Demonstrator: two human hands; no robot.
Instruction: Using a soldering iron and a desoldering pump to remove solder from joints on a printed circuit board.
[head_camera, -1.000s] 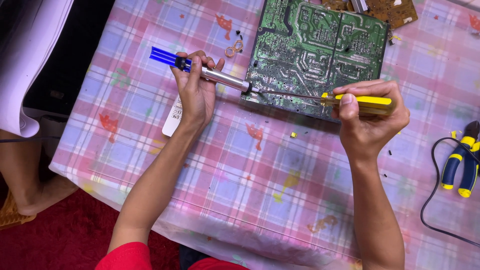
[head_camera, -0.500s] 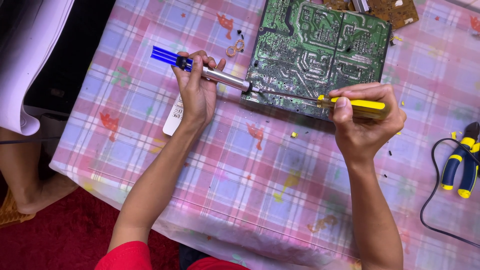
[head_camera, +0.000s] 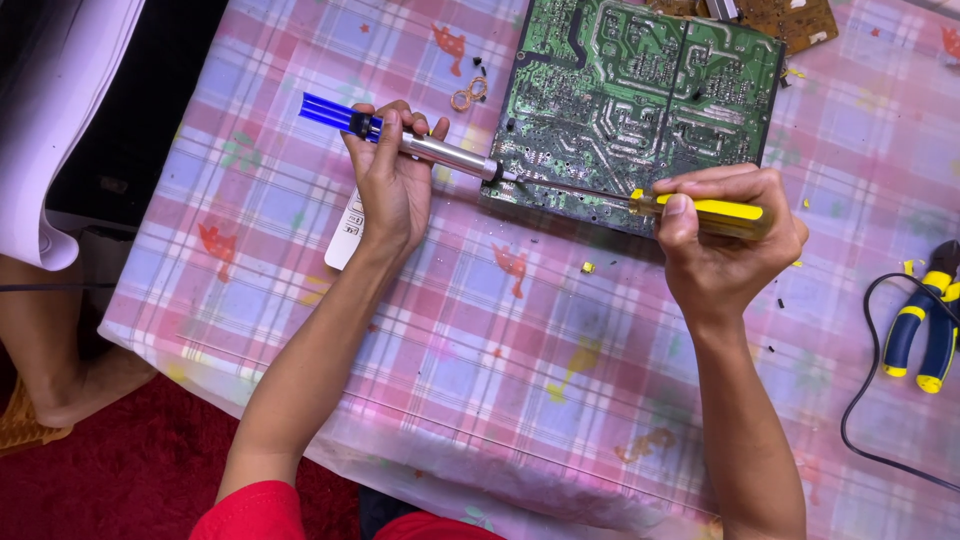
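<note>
Green circuit board (head_camera: 640, 110) lay solder-side up on checked tablecloth (head_camera: 480, 340), far edge of table. Left hand (head_camera: 395, 180) wrapped tight on blue/silver desoldering pump (head_camera: 420, 145), tip at board's near edge. Right hand (head_camera: 725, 235) clenched on yellow-handled screwdriver (head_camera: 700, 208), shaft to same spot. Prob. light, stiff, brittle; best gripped by bare edges, not joints.

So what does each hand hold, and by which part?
Left hand: blue-and-silver pen-shaped tool, at mid-body. Right hand: yellow-handled soldering iron, by its handle.
</note>
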